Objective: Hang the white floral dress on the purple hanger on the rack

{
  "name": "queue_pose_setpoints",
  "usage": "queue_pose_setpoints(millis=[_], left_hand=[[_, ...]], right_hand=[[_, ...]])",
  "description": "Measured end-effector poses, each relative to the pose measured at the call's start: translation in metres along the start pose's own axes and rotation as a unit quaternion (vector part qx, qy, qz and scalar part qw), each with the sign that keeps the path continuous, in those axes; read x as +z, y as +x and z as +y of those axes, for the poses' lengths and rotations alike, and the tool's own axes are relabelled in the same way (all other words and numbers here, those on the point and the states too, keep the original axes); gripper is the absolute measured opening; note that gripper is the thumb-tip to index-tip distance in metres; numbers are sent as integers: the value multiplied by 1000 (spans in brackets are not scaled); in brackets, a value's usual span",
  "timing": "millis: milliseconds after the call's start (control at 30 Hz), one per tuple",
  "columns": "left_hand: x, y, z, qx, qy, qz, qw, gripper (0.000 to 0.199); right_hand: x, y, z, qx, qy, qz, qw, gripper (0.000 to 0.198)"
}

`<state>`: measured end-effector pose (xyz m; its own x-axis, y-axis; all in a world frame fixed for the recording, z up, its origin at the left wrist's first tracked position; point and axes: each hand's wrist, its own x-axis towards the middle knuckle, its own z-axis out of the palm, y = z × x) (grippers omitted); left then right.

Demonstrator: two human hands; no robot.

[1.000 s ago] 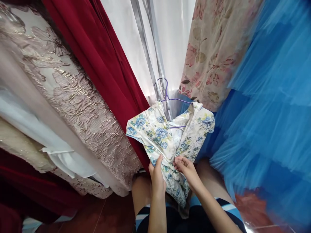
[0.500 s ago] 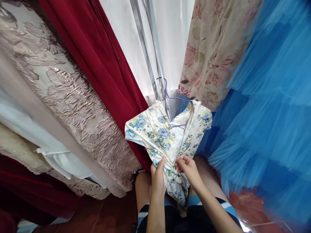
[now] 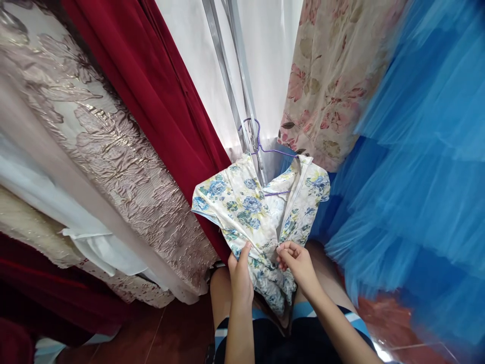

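Observation:
A white dress [image 3: 252, 204] with blue roses hangs in front of me on a purple wire hanger [image 3: 273, 150], its front open in a deep V. My left hand [image 3: 241, 275] grips the side of the dress around the waist, thumb on top. At the bottom of the V, my right hand [image 3: 297, 263] pinches the opening's edge between thumb and fingertips. A tiny pale bit shows at those fingertips; whether it is a zipper pull I cannot make out. The lower part of the dress bunches between my knees.
Grey metal poles [image 3: 223, 55] rise behind the hanger. Crimson cloth [image 3: 166, 101] and an embossed pinkish gown [image 3: 109, 136] hang on the left. A flower-printed beige gown [image 3: 322, 86] and blue layered tulle [image 3: 420, 167] hang on the right. Below is a reddish tiled floor [image 3: 151, 333].
My left hand has shifted a little left and the dress's left side has moved with it. The V opening looks slightly wider. My right hand stays pinched at its lower end.

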<state>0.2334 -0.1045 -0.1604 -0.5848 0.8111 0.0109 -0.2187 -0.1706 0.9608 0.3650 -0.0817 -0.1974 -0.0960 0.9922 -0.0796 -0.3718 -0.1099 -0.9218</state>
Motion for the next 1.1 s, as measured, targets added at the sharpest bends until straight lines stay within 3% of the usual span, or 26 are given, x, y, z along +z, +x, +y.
queue_pose_setpoints(millis=[100, 167, 233, 300, 433, 500, 833, 1100], left_hand=[[-10, 11, -9, 40, 3, 23, 999, 45], [-17, 16, -16, 124, 67, 82, 987, 51], [-22, 16, -20, 219, 159, 122, 955, 48], [-23, 11, -22, 266, 227, 67, 935, 34], [-14, -5, -24, 235, 265, -160, 921, 9], [-6, -12, -25, 225, 266, -208, 914, 10], [8, -18, -31, 215, 298, -182, 912, 6], [12, -23, -33, 217, 296, -198, 909, 5]], right_hand=[[2, -3, -3, 4, -4, -1, 1000, 26], [3, -5, -4, 7, -5, -3, 1000, 24], [3, -7, -6, 14, -6, -4, 1000, 23], [2, -9, -7, 22, -11, -5, 1000, 22], [-1, -13, -9, 32, -19, -5, 999, 22], [-2, -14, -11, 26, -17, -11, 999, 22], [3, -19, -16, -1, -8, 1, 1000, 25], [5, -23, -16, 17, 51, 59, 997, 21]])
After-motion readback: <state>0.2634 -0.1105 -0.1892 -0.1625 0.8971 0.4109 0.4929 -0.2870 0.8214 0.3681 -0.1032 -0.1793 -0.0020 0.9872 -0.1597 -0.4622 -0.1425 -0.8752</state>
